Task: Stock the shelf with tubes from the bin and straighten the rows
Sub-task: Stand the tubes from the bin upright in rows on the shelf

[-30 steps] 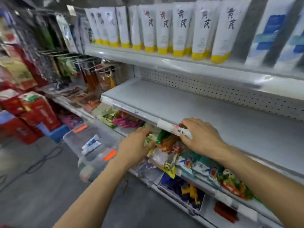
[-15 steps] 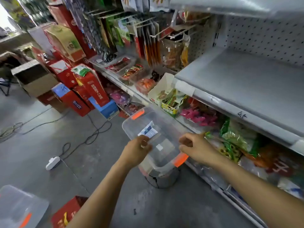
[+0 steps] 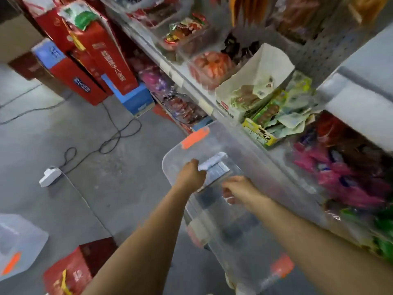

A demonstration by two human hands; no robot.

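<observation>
A clear plastic bin (image 3: 170, 155) with orange latches stands on the floor against the lower shelves. A white tube (image 3: 212, 161) and a flat bluish-white pack (image 3: 219, 173) lie inside it. My left hand (image 3: 190, 176) reaches into the bin and grips the near end of the white tube. My right hand (image 3: 239, 189) hovers inside the bin just right of the pack, fingers loosely curled and holding nothing that I can see. The grey shelf (image 3: 361, 96) at the upper right is bare. The view is motion-blurred.
Snack packets and an open carton (image 3: 255, 81) fill the shelves beside the bin. Red gift boxes (image 3: 102, 56) lean at the far left. A power strip (image 3: 50, 175) and cables lie on the floor. A clear lid (image 3: 19, 250) and a red box (image 3: 76, 269) sit near my left arm.
My view swung down from the shelves to the bin. Both hands dropped from the shelf edge into the bin, and my left hand took hold of the white tube.
</observation>
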